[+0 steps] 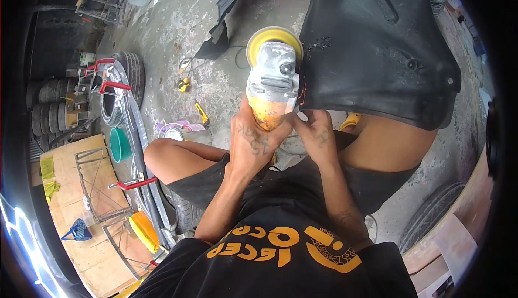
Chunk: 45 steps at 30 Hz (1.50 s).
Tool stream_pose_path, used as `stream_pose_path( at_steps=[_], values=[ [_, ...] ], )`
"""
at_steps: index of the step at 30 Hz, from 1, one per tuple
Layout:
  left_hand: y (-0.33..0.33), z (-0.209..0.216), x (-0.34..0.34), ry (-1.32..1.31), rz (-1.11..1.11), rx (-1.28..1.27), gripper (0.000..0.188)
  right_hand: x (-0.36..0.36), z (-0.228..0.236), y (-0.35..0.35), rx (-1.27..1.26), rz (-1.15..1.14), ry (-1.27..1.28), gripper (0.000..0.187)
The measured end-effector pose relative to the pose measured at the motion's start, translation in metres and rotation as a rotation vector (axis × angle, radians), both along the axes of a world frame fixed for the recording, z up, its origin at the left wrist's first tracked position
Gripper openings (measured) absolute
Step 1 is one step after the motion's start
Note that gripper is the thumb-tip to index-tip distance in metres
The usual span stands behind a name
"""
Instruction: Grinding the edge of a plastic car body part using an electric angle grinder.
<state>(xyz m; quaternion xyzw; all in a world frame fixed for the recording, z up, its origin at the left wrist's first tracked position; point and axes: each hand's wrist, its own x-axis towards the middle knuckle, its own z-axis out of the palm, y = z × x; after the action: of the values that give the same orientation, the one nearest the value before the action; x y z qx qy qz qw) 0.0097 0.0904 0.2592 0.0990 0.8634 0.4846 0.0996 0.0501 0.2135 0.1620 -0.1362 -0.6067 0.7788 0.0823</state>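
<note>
The left hand has its fingers wrapped around the power tool. The right hand bends its fingers near the black sheet; I can't tell what they hold.

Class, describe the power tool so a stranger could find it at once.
Start at the big black panel, upper right. Beside its left edge, the left hand grips a power tool with an orange body. The tool's grey head and round yellow disc set it apart from the small yellow cutter on the floor.

Blotchy grey conc. floor; on it: yel. cutter, sm. yel./blk. item, blk. tyre lwr R.
</note>
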Motion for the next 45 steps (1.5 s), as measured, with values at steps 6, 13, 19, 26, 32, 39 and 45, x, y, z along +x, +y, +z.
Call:
stream_pose_path(
  at_steps=[6,13,19,26,32,39,45],
  values=[
    [-0.004,-0.008,-0.001,0.004,-0.008,0.044,0.048,0.001,-0.011,0.001,0.01,0.061,0.023,0.037],
    [-0.002,-0.006,0.0,-0.018,0.017,-0.002,0.05,0.0,-0.003,-0.002,-0.022,-0.025,-0.002,0.034],
    [0.001,-0.003,0.0,0.009,0.02,0.004,0.051,-0.001,0.003,0.0,-0.006,0.003,-0.004,0.031],
    [0.001,-0.007,-0.001,0.0,0.016,0.02,0.048,0.0,-0.003,0.0,-0.036,0.012,0.04,0.034],
    [0.003,-0.007,0.0,0.035,0.037,0.034,0.033,0.002,-0.004,0.0,-0.03,0.04,0.015,0.036],
    [0.003,-0.001,-0.001,-0.015,0.027,-0.001,0.048,0.001,0.0,0.0,-0.069,0.031,0.0,0.032],
    [0.002,-0.005,-0.001,-0.033,0.023,0.044,0.049,0.001,-0.01,-0.001,-0.029,0.03,0.018,0.034]
  ],
)
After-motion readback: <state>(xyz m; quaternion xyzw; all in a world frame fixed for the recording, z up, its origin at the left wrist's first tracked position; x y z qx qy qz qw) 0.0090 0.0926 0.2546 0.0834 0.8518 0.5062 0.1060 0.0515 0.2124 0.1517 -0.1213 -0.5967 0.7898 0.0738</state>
